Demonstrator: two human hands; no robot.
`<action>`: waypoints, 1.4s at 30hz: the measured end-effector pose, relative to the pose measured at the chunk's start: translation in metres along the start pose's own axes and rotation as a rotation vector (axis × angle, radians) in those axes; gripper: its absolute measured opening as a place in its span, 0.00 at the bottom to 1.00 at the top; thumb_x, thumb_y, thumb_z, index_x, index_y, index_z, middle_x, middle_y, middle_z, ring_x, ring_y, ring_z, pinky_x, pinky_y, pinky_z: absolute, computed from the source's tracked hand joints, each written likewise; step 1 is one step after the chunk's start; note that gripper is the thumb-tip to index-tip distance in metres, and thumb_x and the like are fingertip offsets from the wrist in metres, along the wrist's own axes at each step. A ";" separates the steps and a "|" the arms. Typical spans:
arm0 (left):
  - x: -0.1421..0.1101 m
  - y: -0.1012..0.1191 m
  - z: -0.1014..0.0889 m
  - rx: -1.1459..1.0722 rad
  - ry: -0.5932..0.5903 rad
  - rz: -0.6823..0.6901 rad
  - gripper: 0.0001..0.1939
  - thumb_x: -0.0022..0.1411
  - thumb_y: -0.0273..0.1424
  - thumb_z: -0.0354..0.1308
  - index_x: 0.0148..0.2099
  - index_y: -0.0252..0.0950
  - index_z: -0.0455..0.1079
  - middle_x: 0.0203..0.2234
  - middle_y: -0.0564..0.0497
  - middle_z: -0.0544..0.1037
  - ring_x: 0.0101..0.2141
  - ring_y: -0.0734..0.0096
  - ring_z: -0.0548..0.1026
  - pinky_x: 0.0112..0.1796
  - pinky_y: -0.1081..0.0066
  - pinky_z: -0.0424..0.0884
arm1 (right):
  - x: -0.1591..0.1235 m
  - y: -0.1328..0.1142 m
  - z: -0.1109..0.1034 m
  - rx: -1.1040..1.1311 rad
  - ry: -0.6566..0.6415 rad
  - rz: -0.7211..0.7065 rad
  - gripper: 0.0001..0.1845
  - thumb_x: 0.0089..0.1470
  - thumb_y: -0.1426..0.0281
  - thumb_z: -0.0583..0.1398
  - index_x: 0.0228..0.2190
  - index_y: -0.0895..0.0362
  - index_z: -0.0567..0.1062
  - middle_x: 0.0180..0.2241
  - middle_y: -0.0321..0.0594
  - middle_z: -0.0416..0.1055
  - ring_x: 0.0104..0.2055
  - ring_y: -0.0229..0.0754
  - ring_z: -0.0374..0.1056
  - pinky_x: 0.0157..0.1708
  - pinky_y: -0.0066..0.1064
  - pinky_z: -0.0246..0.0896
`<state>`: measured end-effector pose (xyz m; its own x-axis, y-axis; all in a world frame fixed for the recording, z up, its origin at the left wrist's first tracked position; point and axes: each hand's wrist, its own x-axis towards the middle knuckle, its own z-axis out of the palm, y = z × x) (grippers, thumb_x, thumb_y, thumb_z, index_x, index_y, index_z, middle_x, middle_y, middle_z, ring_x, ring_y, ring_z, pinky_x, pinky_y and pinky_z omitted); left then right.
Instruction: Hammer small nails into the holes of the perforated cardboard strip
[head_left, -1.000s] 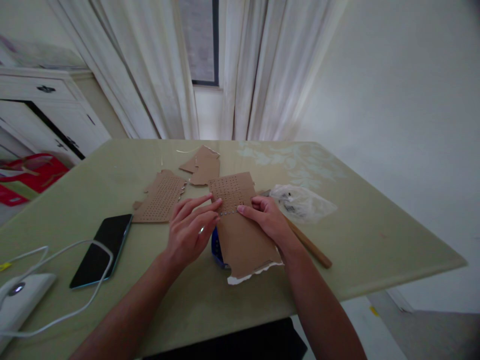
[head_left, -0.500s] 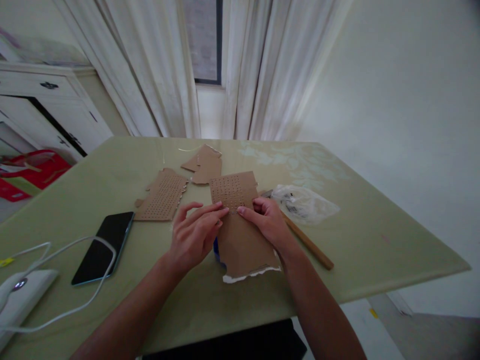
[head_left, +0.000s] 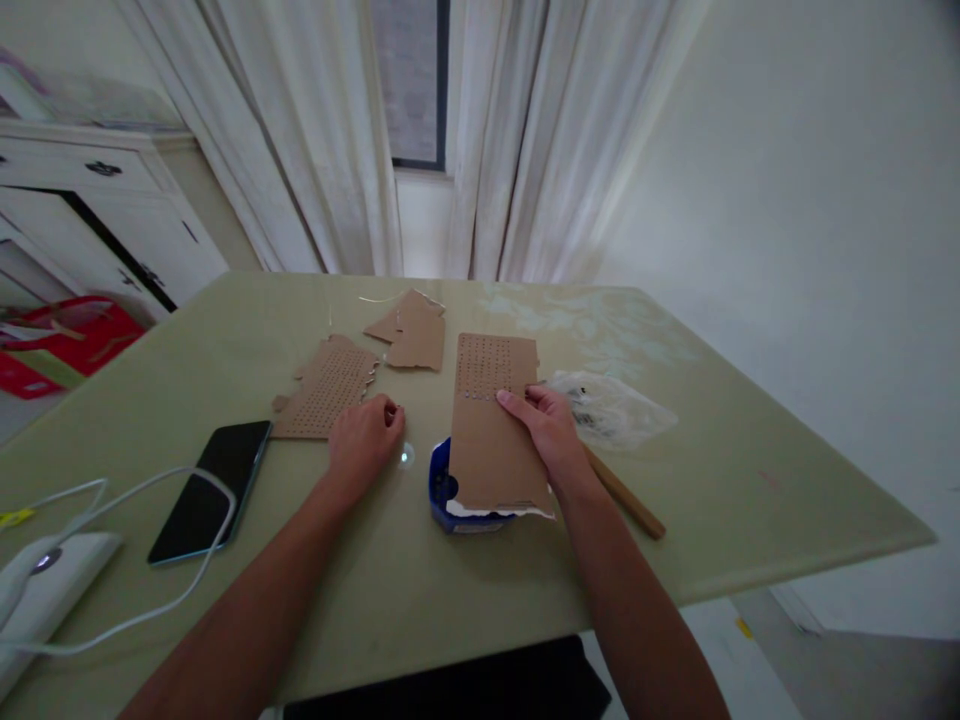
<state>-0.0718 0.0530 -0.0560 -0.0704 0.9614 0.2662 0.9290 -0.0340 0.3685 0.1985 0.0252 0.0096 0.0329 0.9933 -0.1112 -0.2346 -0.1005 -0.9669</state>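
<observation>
Over what seems a blue tray [head_left: 439,492], the right hand [head_left: 549,428] holds cardboard [head_left: 495,450].

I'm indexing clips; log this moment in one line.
Right hand: holding cardboard panel; left hand: curled near other perforated sheet, grip unclear; blue container: partly covered by panel

There are two hands [head_left: 366,435] [head_left: 549,425], two perforated cardboard sheets [head_left: 495,435] [head_left: 324,392], one blue container [head_left: 441,508], one plastic bag [head_left: 619,410], one wooden handle [head_left: 624,492], one phone [head_left: 196,508] and one bench [head_left: 750,470]; overlapping plain cardboard scraps [head_left: 418,338] defy a sure count.
</observation>
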 end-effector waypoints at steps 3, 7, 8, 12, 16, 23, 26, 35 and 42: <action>0.001 -0.001 0.004 0.008 0.005 -0.006 0.11 0.72 0.38 0.59 0.39 0.39 0.78 0.32 0.41 0.86 0.34 0.51 0.82 0.37 0.60 0.70 | -0.001 0.001 0.001 0.013 -0.017 0.005 0.28 0.37 0.52 0.82 0.35 0.56 0.86 0.35 0.45 0.86 0.34 0.52 0.82 0.35 0.38 0.77; 0.003 -0.004 0.006 0.008 0.013 0.006 0.10 0.71 0.36 0.58 0.39 0.38 0.78 0.31 0.41 0.85 0.33 0.51 0.81 0.37 0.59 0.70 | -0.001 0.002 0.002 -0.002 -0.026 -0.002 0.27 0.37 0.51 0.82 0.34 0.55 0.86 0.36 0.45 0.86 0.34 0.52 0.81 0.34 0.38 0.77; 0.003 -0.005 0.006 0.009 0.017 0.008 0.10 0.71 0.36 0.59 0.39 0.38 0.78 0.31 0.41 0.85 0.33 0.52 0.81 0.38 0.59 0.71 | -0.001 0.002 0.002 -0.006 -0.026 -0.006 0.27 0.37 0.51 0.82 0.34 0.55 0.86 0.36 0.45 0.86 0.34 0.52 0.81 0.34 0.38 0.77; -0.003 0.005 -0.002 -0.122 0.159 0.148 0.10 0.72 0.38 0.60 0.44 0.39 0.80 0.32 0.45 0.83 0.35 0.55 0.80 0.41 0.59 0.73 | -0.003 0.000 0.003 0.005 -0.064 0.011 0.27 0.38 0.52 0.83 0.35 0.56 0.87 0.37 0.46 0.87 0.33 0.51 0.81 0.35 0.38 0.77; -0.020 0.029 -0.017 -0.537 0.283 0.459 0.11 0.75 0.37 0.62 0.54 0.40 0.81 0.43 0.45 0.84 0.38 0.62 0.80 0.42 0.63 0.77 | -0.009 -0.001 0.004 0.046 -0.146 0.049 0.26 0.41 0.54 0.82 0.37 0.56 0.88 0.38 0.46 0.87 0.35 0.51 0.83 0.36 0.36 0.77; -0.035 0.049 -0.023 -0.717 0.282 0.544 0.03 0.73 0.29 0.63 0.44 0.41 0.79 0.39 0.48 0.85 0.40 0.64 0.81 0.41 0.64 0.78 | -0.014 -0.002 0.002 0.042 -0.203 0.090 0.26 0.42 0.55 0.82 0.38 0.56 0.87 0.38 0.46 0.87 0.36 0.51 0.83 0.37 0.36 0.77; -0.036 0.050 -0.024 -0.713 0.289 0.544 0.05 0.73 0.27 0.63 0.41 0.40 0.78 0.37 0.48 0.85 0.38 0.64 0.81 0.40 0.64 0.77 | -0.015 -0.003 0.003 0.009 -0.219 0.099 0.25 0.43 0.54 0.82 0.38 0.57 0.87 0.38 0.46 0.87 0.35 0.50 0.83 0.36 0.36 0.76; -0.040 0.052 -0.020 -0.724 0.285 0.445 0.05 0.72 0.27 0.63 0.44 0.41 0.79 0.38 0.50 0.85 0.38 0.66 0.80 0.37 0.67 0.76 | -0.013 -0.001 0.004 -0.042 -0.200 0.064 0.26 0.41 0.53 0.83 0.35 0.57 0.87 0.38 0.46 0.87 0.34 0.48 0.82 0.34 0.34 0.76; -0.043 0.053 -0.034 -0.588 0.382 0.515 0.13 0.75 0.30 0.63 0.58 0.44 0.80 0.63 0.43 0.80 0.60 0.53 0.77 0.54 0.53 0.77 | -0.008 0.003 -0.002 -0.066 -0.159 0.007 0.25 0.45 0.52 0.81 0.38 0.56 0.87 0.39 0.46 0.87 0.35 0.49 0.82 0.35 0.35 0.76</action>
<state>-0.0320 0.0010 -0.0175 0.0921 0.6334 0.7683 0.5480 -0.6765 0.4920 0.1995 0.0168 0.0075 -0.1237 0.9887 -0.0850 -0.1696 -0.1055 -0.9799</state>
